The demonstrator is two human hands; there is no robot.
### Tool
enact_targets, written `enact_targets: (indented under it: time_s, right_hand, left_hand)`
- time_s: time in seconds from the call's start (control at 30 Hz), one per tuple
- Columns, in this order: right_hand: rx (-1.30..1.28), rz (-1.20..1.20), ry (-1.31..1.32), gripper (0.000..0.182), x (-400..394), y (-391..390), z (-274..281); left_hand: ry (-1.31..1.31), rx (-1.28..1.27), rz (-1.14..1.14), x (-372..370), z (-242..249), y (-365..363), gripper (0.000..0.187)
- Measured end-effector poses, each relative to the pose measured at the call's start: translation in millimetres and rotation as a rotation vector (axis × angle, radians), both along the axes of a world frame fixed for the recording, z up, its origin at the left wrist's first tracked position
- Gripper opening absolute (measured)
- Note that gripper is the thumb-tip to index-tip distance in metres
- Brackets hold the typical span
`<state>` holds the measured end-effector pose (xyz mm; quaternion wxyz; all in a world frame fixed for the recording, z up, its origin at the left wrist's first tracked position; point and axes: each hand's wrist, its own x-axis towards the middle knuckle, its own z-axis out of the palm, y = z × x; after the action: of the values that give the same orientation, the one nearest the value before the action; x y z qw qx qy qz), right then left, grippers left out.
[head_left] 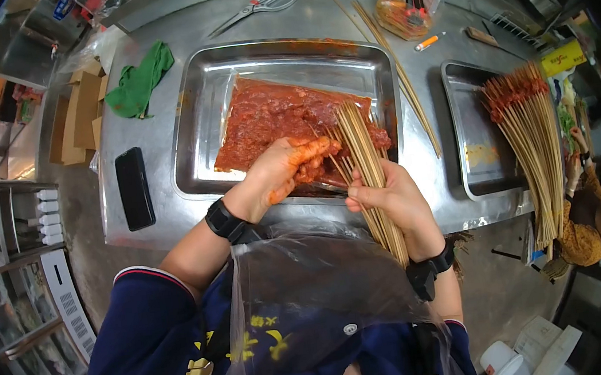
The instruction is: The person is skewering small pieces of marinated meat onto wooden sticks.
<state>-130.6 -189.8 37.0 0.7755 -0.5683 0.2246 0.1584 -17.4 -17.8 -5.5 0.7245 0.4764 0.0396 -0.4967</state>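
My right hand (pixel 392 198) is closed around a thick bundle of bamboo skewers (pixel 364 153), their upper ends leaning over the near right corner of a steel tray (pixel 191 89). Smeared with red marinade, my left hand (pixel 289 165) has its fingers curled around a piece of red marinated meat beside the skewers. A few thin skewers run between the two hands; whether their points pass through the meat is hidden by my fingers. A slab of marinated meat (pixel 274 113) lies in the tray behind my hands.
A second tray (pixel 462 126) on the right carries many meat-tipped skewers (pixel 530 141) that overhang the table edge. Scissors (pixel 263 5), loose skewers (pixel 407 88), a green cloth (pixel 143 79), a phone (pixel 134 189) and an orange pen (pixel 427 43) lie around. Another person's arm (pixel 575 166) shows far right.
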Motion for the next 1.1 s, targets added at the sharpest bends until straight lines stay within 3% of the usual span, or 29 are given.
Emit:
enact_targets:
  time_s: [0.2,0.3,0.4,0.5,0.6,0.67,0.73,0.83,0.93,1.1]
  right_hand:
    - [-0.116,-0.046,-0.053,0.020,-3,5,6]
    - [-0.407,0.008,-0.199,0.020,-5,4,6]
    - [-0.413,0.064,-0.177,0.025,-6,0,5]
    - [-0.085,0.053,0.067,0.026,-2,3,25]
    - [0.104,-0.043,-0.044,0.028,-2,-1,11]
    - [0.092,-0.028,-0.046,0.027,-1,-5,6]
    - [0.087,-0.018,-0.040,0.027,-2,-4,3]
    - [0.073,-0.007,-0.042,0.027,-1,-3,4]
    - [0.054,-0.003,-0.058,0.026,-2,-3,2]
    - [0.045,0.016,-0.051,0.027,-1,-1,2]
  left_hand:
    - [-0.156,0.088,-0.042,2,-10,-4,0.022]
    - [-0.261,0.168,-0.073,2,-5,-6,0.022]
    - [-0.291,0.168,-0.023,-2,-11,-13,0.022]
    - [-0.452,0.292,-0.153,4,-13,-14,0.025]
    - [-0.684,0.412,-0.101,12,-11,-10,0.028]
    - [-0.693,0.473,0.000,18,-6,1,0.024]
    - [-1.089,0.654,-0.082,27,-14,18,0.017]
    - [-1.161,0.617,-0.058,28,-20,25,0.023]
    - [-1.352,0.798,-0.119,19,2,22,0.024]
    - [-1.432,0.920,-0.347,17,-3,26,0.020]
